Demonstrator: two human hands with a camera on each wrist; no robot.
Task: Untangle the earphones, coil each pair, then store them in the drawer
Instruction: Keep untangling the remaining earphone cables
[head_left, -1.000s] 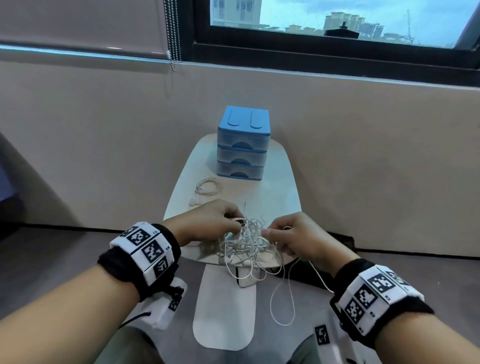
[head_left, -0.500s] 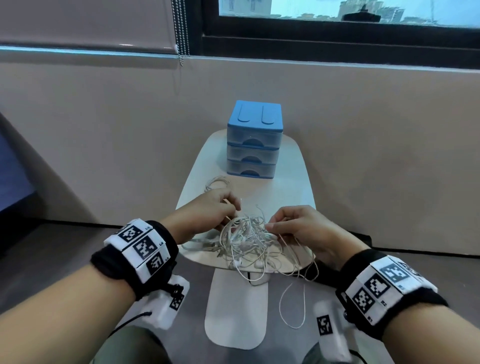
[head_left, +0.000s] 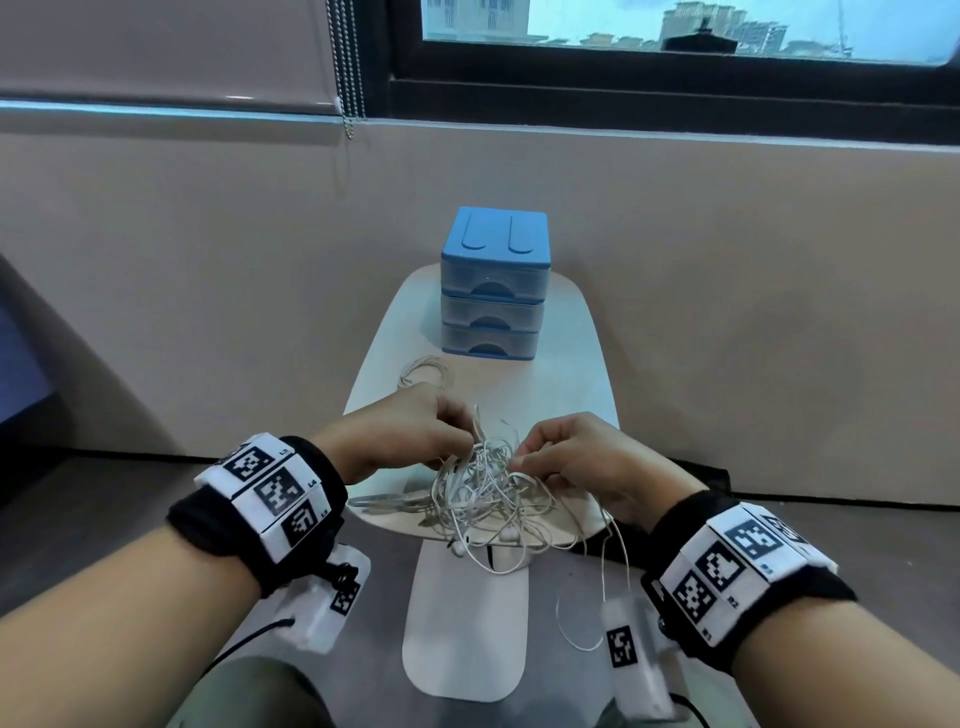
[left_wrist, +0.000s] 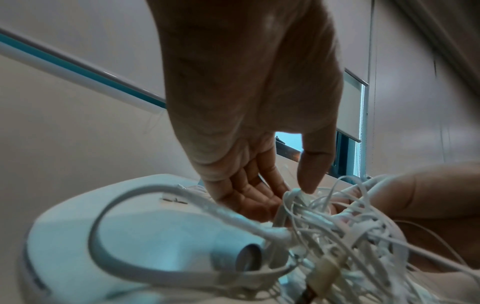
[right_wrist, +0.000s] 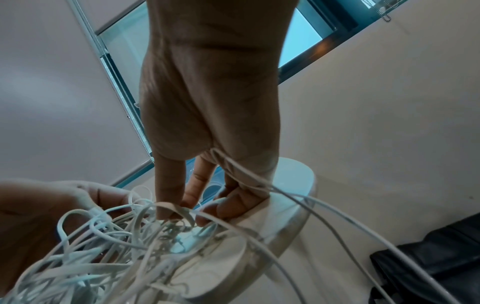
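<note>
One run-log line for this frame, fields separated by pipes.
stage: untangling | left hand: pinching earphone tangle | right hand: pinching tangle | coiled pair: on table | drawer unit: closed

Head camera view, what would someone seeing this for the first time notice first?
First the tangle of white earphone cords at the near edge of the small white table, with loops hanging over the edge; the left hand and right hand pinch strands on either side. Behind it stands a blue three-drawer unit, drawers closed, and a coiled pair lies in front of it on the left.
</note>
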